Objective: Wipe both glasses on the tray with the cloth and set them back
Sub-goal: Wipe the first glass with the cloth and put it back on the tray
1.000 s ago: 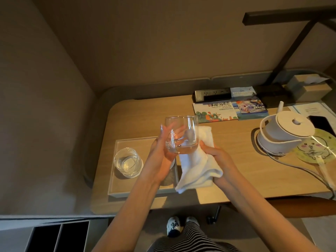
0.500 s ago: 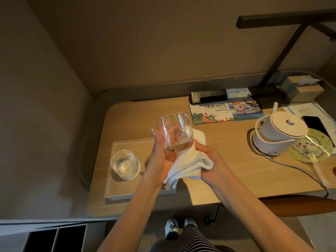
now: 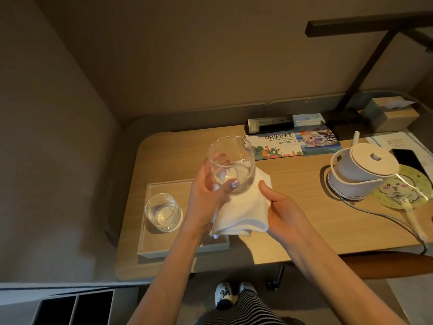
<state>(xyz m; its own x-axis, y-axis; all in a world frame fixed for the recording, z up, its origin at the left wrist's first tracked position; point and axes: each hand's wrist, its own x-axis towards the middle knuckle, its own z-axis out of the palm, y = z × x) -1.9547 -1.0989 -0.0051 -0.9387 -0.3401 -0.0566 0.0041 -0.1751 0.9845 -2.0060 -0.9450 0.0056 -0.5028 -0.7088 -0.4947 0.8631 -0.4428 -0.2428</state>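
My left hand [image 3: 203, 198] grips a clear tumbler [image 3: 232, 164] held above the desk, tilted with its mouth toward me and to the left. A folded white cloth [image 3: 243, 209] is pressed against the tumbler's base and lower side, and my right hand [image 3: 278, 207] is closed on it from the right. A second clear glass [image 3: 162, 211] stands upright on a round white coaster at the left of the pale rectangular tray [image 3: 150, 245]. My left forearm hides the tray's right half.
A white kettle [image 3: 358, 173] on its base stands at the desk's right, its cord trailing to the front edge. Beside it lie a round cartoon fan [image 3: 403, 191] and a dark phone [image 3: 405, 158]. Brochures [image 3: 293, 144], a power strip [image 3: 269, 124] and a tissue box [image 3: 391, 113] line the back.
The tumbler has tipped from upright to mouth facing me and risen slightly. The cloth has bunched up under its base, and my right hand has closed in on it.
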